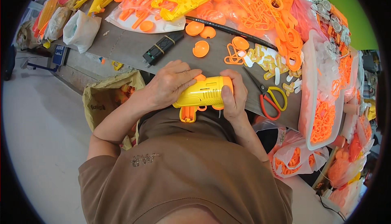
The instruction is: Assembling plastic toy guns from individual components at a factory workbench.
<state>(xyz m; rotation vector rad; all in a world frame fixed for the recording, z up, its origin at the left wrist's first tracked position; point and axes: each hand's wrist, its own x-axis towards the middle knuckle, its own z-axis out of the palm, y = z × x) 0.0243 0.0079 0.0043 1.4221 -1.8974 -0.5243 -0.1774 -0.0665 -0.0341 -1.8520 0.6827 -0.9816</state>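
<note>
At far L, had a white sack (82,30) beside the grey table (118,46); nearer, a brown paper bag (97,118) w/ orange pcs inside. Held L forearm slanting up and R from lower L, elbow bent outward. Had L hand (170,84) back-up, fingers close together and reaching R, grasping the L end of a yellow toy shell (203,92), fingertips by an orange pc (199,77) on top. Held that shell approx. horiz. btwn both hands, in front of the torso at the table's near edge, w/ an orange handle (188,114) pointing down below. Angled R forearm up and L from lower R. Gripped the shell's orange R end w/ R hand (237,95): thumb over near side, fingers curled round far side. Had open scissors (266,93), red and yellow loops, just R of R hand, not touching; farther R, a translucent tub (306,101) w/ small orange pcs.
</note>
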